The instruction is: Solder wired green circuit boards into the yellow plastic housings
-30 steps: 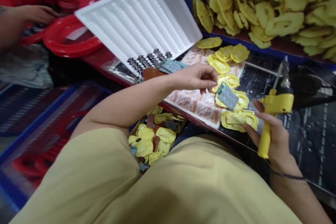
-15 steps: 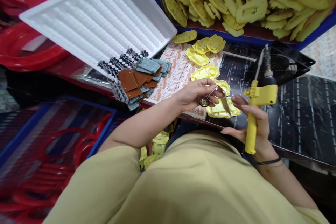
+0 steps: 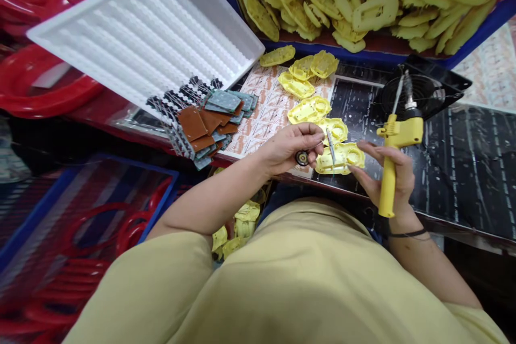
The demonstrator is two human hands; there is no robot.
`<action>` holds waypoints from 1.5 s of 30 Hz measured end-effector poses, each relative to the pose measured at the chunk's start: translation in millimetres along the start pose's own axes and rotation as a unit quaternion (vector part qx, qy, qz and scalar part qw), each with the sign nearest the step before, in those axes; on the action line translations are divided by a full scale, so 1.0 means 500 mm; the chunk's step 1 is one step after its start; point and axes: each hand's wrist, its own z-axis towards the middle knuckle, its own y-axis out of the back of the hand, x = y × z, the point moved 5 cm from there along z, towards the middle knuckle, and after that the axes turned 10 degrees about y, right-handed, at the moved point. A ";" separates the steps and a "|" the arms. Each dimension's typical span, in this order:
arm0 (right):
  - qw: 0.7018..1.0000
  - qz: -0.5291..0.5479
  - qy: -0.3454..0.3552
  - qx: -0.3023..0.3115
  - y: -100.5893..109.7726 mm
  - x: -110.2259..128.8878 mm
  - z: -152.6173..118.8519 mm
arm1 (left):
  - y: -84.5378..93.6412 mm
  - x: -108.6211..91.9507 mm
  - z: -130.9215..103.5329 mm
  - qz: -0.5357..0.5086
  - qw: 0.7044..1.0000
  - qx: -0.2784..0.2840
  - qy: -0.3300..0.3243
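My left hand point(image 3: 296, 146) pinches thin wires between thumb and fingers. From them hangs a small circuit board point(image 3: 331, 148), seen nearly edge-on. A small round black speaker point(image 3: 302, 158) hangs just below the same fingers. My right hand point(image 3: 397, 177) grips a yellow soldering gun point(image 3: 387, 188), its metal tip pointing away from me, while thumb and forefinger stretch apart toward the board. Under the board lies an open yellow plastic shell point(image 3: 338, 159), and more yellow shells point(image 3: 308, 109) run in a row behind it.
Left of the shells are piled brown and green circuit boards point(image 3: 213, 118) with wired speakers, against a tilted white foam tray point(image 3: 149, 27). A blue-edged bin point(image 3: 355, 45) of yellow shells stands behind. A black fan point(image 3: 423, 88) sits at right. Red rings point(image 3: 44, 78) lie far left.
The board has turned from a slanted face to almost edge-on, and my left hand has shifted slightly left. My right hand still grips the soldering gun, its fingers a bit farther from the board.
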 end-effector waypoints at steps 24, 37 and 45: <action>0.985 -0.081 -0.100 -0.119 0.079 0.004 0.004 | 0.041 0.028 0.017 0.225 0.969 -0.050 -0.094; 0.989 -0.074 -0.085 -0.097 0.072 0.016 0.004 | 0.016 0.009 0.038 0.269 0.953 -0.049 -0.130; 0.990 -0.075 -0.092 -0.081 0.077 0.015 -0.005 | 0.004 -0.040 0.018 0.407 0.896 -0.067 -0.168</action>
